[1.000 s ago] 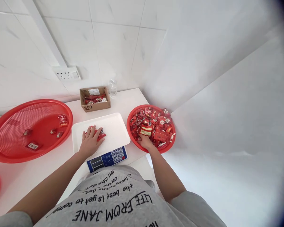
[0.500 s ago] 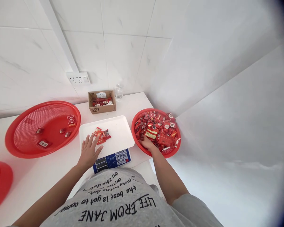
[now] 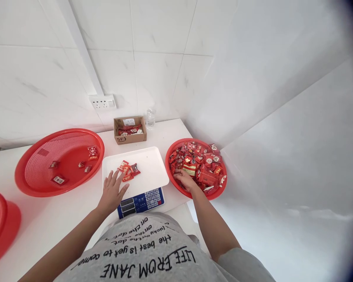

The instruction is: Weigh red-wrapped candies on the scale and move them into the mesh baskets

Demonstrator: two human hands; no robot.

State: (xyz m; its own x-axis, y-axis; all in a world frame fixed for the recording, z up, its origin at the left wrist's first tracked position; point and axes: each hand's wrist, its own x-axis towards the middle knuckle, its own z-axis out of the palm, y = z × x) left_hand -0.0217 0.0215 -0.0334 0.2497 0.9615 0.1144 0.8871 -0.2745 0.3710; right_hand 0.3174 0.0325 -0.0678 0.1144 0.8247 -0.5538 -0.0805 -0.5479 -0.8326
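My left hand lies open, fingers spread, over the left edge of the white scale pan. Its fingertips are beside a few small red snack packets on the pan. Under the pan's near edge shows the scale's blue keypad panel. To the right, my right hand reaches into a red basket heaped with red wrapped packets. Its fingers are together and curled down among the packets at the basket's left side; whatever they grip is hidden.
A large red mesh basket with several small packets stands on the left. Part of another red container shows at the lower left. Against the wall are a cardboard box of packets and a clear plastic cup.
The view has shifted slightly, so everything sits a little lower and further right. My right hand's fingers have drawn closer together in the basket; my left hand stays at the pan.
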